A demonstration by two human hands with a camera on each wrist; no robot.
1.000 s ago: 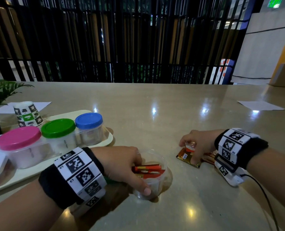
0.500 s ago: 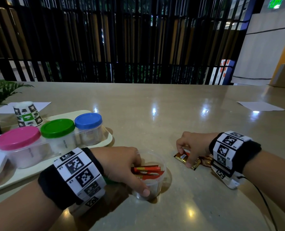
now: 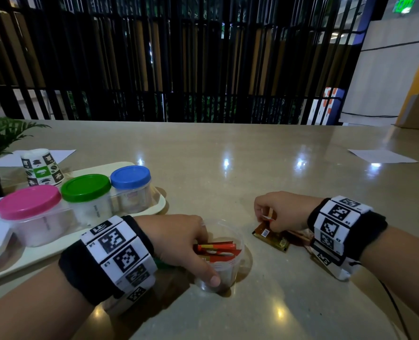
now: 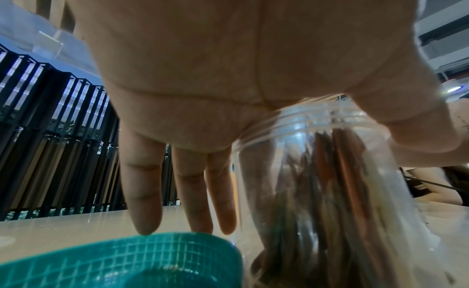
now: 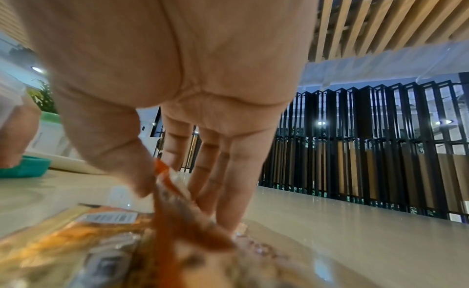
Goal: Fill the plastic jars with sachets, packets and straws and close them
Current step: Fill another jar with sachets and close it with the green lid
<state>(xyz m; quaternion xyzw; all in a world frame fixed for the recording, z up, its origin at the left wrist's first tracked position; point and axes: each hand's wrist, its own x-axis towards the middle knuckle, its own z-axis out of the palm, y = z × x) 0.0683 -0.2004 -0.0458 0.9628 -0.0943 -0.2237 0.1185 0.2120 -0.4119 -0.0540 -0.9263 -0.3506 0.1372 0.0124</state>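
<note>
An open clear plastic jar (image 3: 224,263) stands on the table with several red and orange sachets (image 3: 217,251) inside. My left hand (image 3: 179,244) grips the jar between thumb and index finger; the other fingers (image 4: 144,192) hang straight beside it. Under that wrist lies a teal lid (image 4: 121,262). To the right, my right hand (image 3: 280,212) pinches an orange sachet (image 5: 164,178) between thumb and fingers, lifting its end off a small pile of gold-brown packets (image 3: 272,238) on the table.
At the left, a cream tray (image 3: 159,204) carries three closed jars with pink (image 3: 29,201), green (image 3: 85,187) and blue (image 3: 130,176) lids. A patterned paper cup (image 3: 41,170), a plant (image 3: 0,136) and paper sheets (image 3: 380,155) lie farther off.
My right hand has drawn back a little and raised one sachet's end off the pile. The left hand and the jar have stayed in place.
</note>
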